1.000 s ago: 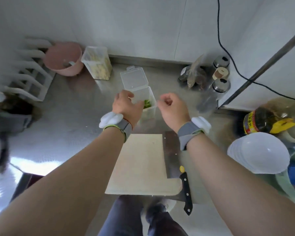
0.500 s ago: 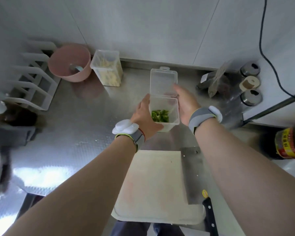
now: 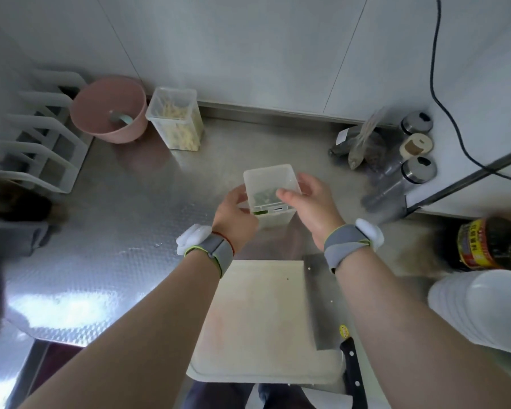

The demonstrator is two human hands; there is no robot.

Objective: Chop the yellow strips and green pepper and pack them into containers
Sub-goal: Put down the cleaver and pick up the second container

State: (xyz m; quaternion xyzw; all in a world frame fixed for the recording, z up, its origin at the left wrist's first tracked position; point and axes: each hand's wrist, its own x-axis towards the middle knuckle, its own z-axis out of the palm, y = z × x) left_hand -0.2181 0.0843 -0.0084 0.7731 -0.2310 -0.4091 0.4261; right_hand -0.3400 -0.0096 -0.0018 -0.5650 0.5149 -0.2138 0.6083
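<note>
A small clear container [image 3: 267,180] with chopped green pepper [image 3: 264,197] inside stands on the steel counter beyond the cutting board; its hinged lid lies folded down over the top. My left hand [image 3: 233,216] grips its left side. My right hand [image 3: 309,202] rests on the lid's right edge, thumb on top. A second clear container [image 3: 176,122] holding yellow strips stands lidless at the back left. The pale cutting board [image 3: 263,320] is bare, and a cleaver [image 3: 325,302] with a black handle lies along its right edge.
A pink bowl [image 3: 109,110] with a spoon and a white rack [image 3: 36,137] stand at back left. Spice jars [image 3: 418,146] and a bag sit at back right. A dark sauce bottle [image 3: 490,243] and stacked white bowls [image 3: 484,308] are on the right.
The container's lid stood upright and open half a second ago; now it is folded down over the green pepper, with my right hand moved from the side onto the lid.
</note>
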